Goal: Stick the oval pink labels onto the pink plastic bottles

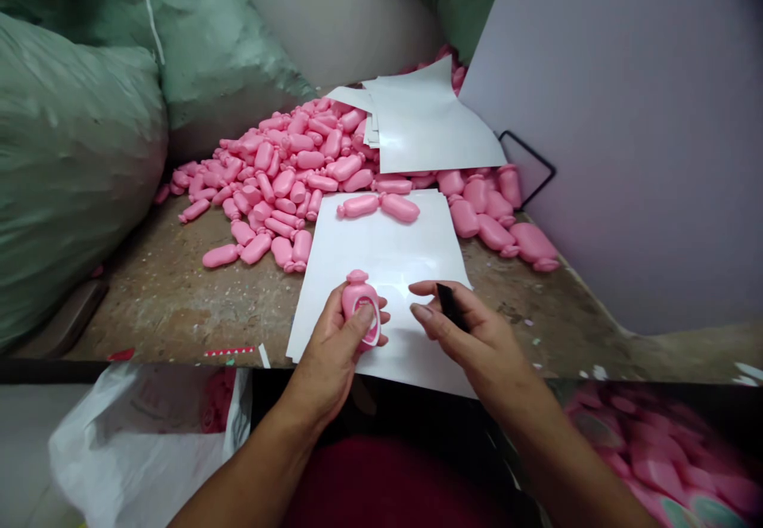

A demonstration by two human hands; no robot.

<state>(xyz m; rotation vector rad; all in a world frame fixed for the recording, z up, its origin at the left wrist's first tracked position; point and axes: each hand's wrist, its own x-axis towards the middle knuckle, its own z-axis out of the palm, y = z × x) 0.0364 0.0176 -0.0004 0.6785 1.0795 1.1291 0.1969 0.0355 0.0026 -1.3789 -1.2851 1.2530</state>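
My left hand (334, 345) is wrapped round a small pink bottle (353, 297), its thumb pressed on the oval printed label on the front. The bottle stands roughly upright, neck up, above the white sheets (358, 262). To its right, my right hand (465, 329) has thumb and forefinger apart, with a small flat black piece (450, 307) gripped against the other fingers; its exact kind does not show. Two pink bottles (400, 207) without visible labels lie end to end at the top of the sheets.
A heap of pink bottles (286, 166) covers the back of the worn table (160, 289). More white sheets (438, 126) lie on the heap. Large green sacks (77, 138) stand at left, a pale panel (632, 130) at right. Below are a white plastic bag (137, 464) and more pink bottles (661, 448).
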